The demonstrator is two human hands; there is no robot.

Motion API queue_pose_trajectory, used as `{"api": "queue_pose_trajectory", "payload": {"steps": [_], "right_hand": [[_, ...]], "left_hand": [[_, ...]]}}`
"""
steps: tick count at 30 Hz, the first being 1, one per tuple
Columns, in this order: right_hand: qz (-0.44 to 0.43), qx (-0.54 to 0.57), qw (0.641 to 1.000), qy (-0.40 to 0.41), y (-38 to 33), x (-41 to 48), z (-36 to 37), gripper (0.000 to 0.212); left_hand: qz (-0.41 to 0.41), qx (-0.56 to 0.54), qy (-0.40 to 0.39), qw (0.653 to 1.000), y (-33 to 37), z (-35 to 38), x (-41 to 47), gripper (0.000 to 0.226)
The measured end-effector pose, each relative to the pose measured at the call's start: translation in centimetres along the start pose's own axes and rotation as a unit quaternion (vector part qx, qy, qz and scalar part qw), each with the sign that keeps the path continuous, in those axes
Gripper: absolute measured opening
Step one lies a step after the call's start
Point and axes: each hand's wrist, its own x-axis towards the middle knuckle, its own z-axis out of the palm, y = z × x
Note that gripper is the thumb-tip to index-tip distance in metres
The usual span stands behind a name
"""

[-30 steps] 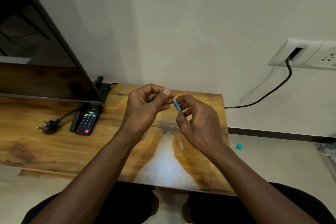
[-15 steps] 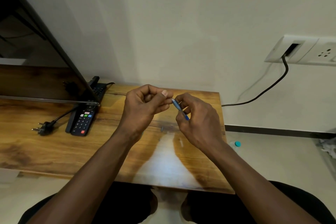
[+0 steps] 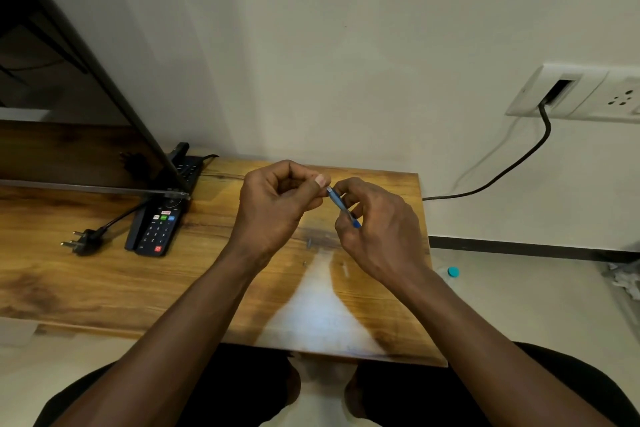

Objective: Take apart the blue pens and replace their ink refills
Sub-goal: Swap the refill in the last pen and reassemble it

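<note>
A thin blue pen (image 3: 341, 205) is held above the wooden table (image 3: 104, 288), slanting from upper left to lower right. My right hand (image 3: 377, 229) pinches its lower part between curled fingers and thumb. My left hand (image 3: 277, 208) is curled, with its thumb and fingertips at the pen's upper tip; what it pinches there is too small to tell. A few small pen parts (image 3: 309, 243) lie on the table below the hands.
A tilted dark screen (image 3: 69, 97) fills the left. A black remote (image 3: 159, 225) and a loose plug (image 3: 83, 242) lie beside it. A wall socket (image 3: 568, 94) with a black cable sits at the right. A teal-capped bottle (image 3: 452, 272) stands on the floor.
The pen shows more length between the hands than a second ago. Both hands stay close together above the table; the view shifted slightly.
</note>
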Motion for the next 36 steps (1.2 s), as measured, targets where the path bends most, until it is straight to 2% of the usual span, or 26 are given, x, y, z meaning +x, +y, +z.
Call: {"api": "queue_pose_trajectory", "payload": {"steps": [11,30,36], "right_hand": [[0.014,0.035,0.999,-0.006,-0.2,0.1,0.1,0.032],[0.051,0.12,0.991,-0.026,-0.2,0.2,0.0,0.032],[0.059,0.22,0.974,-0.018,0.1,0.6,-0.3,0.022]], "left_hand": [[0.06,0.116,0.0,0.991,-1.1,0.1,0.4,0.009],[0.028,0.125,-0.033,0.991,-0.9,0.0,0.5,0.026],[0.036,0.143,-0.031,0.989,-1.1,0.3,0.5,0.023]]}}
